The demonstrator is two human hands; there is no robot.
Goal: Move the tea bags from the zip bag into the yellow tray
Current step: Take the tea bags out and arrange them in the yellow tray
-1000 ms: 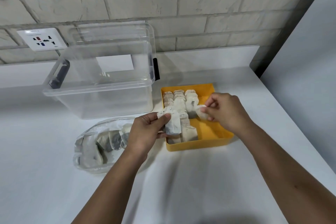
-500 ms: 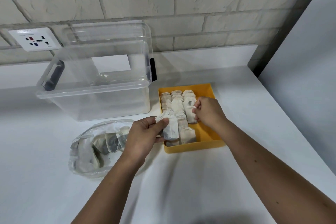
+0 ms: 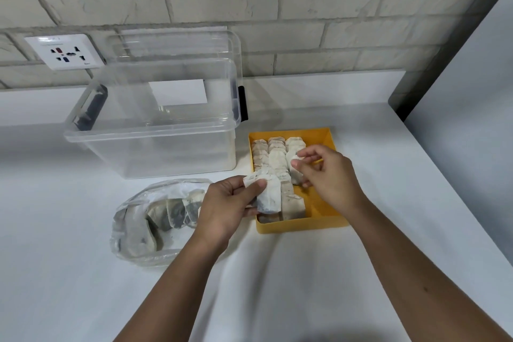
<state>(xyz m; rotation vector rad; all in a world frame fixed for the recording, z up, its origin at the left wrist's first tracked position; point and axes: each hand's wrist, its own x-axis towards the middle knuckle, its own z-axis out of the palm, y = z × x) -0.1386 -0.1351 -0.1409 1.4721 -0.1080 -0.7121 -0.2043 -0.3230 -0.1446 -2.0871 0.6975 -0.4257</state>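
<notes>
A yellow tray (image 3: 322, 222) sits on the white counter and holds several pale tea bags (image 3: 273, 155) laid in rows. My left hand (image 3: 227, 208) pinches a small bunch of tea bags (image 3: 268, 194) just over the tray's near left corner. My right hand (image 3: 330, 175) hovers above the tray's right side and pinches one tea bag (image 3: 294, 161) between thumb and fingers. To the left lies the clear zip bag (image 3: 138, 228), open, with several tea bags inside.
A clear plastic storage box (image 3: 150, 147) with a raised lid stands behind the zip bag, close to the tray's left side. A wall socket (image 3: 65, 51) is on the brick wall. The counter ends at a grey panel on the right.
My right hand has drawn back a little toward me and to the right, lifting a tea bag over the tray's right column. My left hand has kept its bunch at the tray's near left corner.
</notes>
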